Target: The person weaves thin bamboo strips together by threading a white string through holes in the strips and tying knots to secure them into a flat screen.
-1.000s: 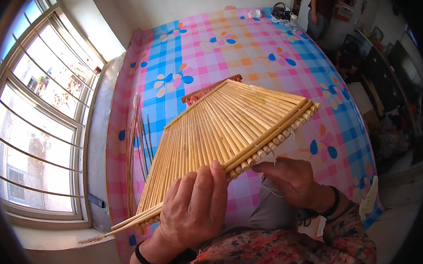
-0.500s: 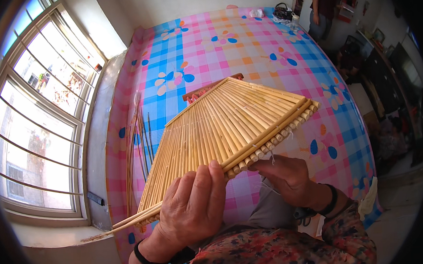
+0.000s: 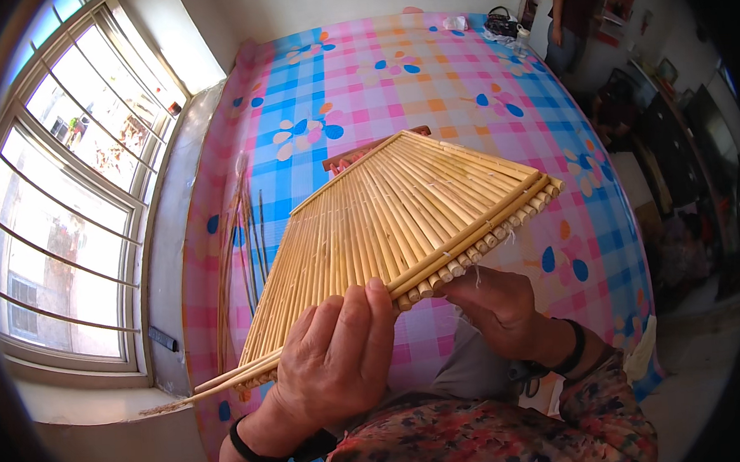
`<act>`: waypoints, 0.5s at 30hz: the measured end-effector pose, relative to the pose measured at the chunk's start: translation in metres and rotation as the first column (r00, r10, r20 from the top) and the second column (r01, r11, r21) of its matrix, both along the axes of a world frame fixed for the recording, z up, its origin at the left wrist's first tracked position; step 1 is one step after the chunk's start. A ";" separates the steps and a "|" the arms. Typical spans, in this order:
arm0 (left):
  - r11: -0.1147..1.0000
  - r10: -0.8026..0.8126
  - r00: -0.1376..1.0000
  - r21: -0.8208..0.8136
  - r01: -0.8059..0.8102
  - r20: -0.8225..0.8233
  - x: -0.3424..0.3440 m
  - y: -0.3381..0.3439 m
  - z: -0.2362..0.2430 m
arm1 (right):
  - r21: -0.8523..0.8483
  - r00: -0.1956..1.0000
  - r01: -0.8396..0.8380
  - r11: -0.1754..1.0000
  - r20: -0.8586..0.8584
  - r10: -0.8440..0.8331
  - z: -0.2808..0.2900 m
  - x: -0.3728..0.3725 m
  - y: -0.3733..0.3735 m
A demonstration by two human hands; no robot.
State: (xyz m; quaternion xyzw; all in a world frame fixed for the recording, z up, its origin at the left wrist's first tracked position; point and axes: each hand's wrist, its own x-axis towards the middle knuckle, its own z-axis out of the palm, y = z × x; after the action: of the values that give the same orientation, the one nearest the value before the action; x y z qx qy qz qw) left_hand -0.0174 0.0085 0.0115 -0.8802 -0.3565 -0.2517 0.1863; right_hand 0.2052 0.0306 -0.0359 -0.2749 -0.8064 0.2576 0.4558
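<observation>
Reed-stalk panel (image 3: 386,222): over checked sheet (image 3: 350,58), between its left and right edges; likely light, stiff lengthwise, crushable; best taken by the edge strip (image 3: 473,231). Left hand (image 3: 334,352): clamped there. Right hand (image 3: 501,308): beneath, grip hidden.

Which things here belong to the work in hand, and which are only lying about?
Apparently in the work:
- left hand, gripping reed panel
- right hand at its edge
- white thread ends

Apparently lying about:
- black handbag
- black remote-like bar on windowsill
- dry stalks, perhaps spare material
</observation>
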 end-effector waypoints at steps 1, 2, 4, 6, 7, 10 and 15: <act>1.000 -0.004 1.000 -0.006 0.004 -0.001 -0.001 0.000 0.001 | 0.004 1.000 -0.008 1.000 -0.010 0.008 0.000 -0.001 0.000; 1.000 -0.002 1.000 -0.004 0.002 0.000 -0.001 0.000 -0.001 | 0.006 1.000 -0.010 1.000 -0.009 0.010 0.000 -0.001 0.000; 1.000 -0.003 1.000 0.012 0.003 0.000 -0.002 0.000 -0.004 | 0.002 0.999 0.003 1.000 0.036 -0.003 0.001 0.001 0.000; 1.000 0.020 1.000 0.007 -0.020 0.020 -0.001 -0.004 -0.005 | -0.017 0.997 -0.014 1.000 0.071 0.015 0.002 0.005 -0.001; 0.999 0.040 0.998 0.002 -0.040 0.038 0.000 -0.006 -0.006 | -0.037 0.994 -0.028 0.999 0.103 0.032 0.003 0.007 -0.001; 0.999 0.038 0.999 -0.022 -0.037 0.015 0.000 -0.010 -0.008 | 0.115 0.984 0.022 0.993 0.175 -0.042 0.011 0.006 0.003; 0.996 0.043 0.998 -0.080 -0.039 0.042 0.002 -0.015 -0.014 | 0.217 0.978 0.015 0.976 0.199 -0.059 0.003 0.009 0.003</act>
State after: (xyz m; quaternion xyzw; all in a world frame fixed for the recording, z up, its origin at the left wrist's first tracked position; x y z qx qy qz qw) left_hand -0.0158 -0.0069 -0.0027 -0.8738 -0.3881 -0.2526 0.1485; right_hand 0.2141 0.0340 -0.0327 -0.2642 -0.8668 0.1310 0.4021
